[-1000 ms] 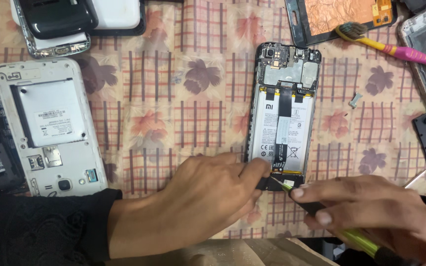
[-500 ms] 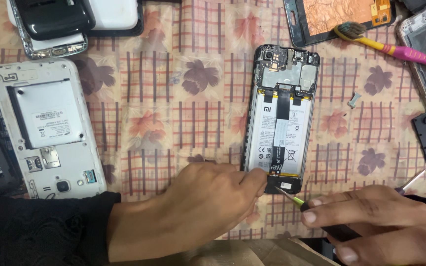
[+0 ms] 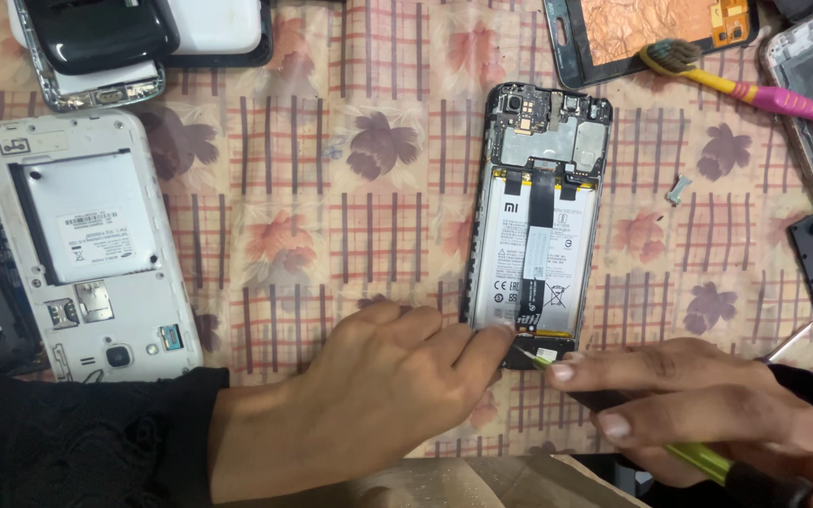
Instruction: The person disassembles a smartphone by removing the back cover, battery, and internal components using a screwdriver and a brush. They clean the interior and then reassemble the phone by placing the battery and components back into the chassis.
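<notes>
- Smartphone (image 3: 536, 221), back cover off, lay face down on the cloth-covered tabletop (image 3: 331, 198), battery (image 3: 540, 254) and flex cable exposed.
- Your left hand (image 3: 369, 404) pressed its fingertips on the phone's lower edge, holding nothing.
- Your right hand (image 3: 698, 404) was closed around a green-handled screwdriver (image 3: 698, 459), its tip at the bottom board.
- You would have done well to keep the tip square and the pressure light beside that cable.
- A pink toothbrush (image 3: 755, 92) and a white opened phone (image 3: 87, 254) lay well apart.
</notes>
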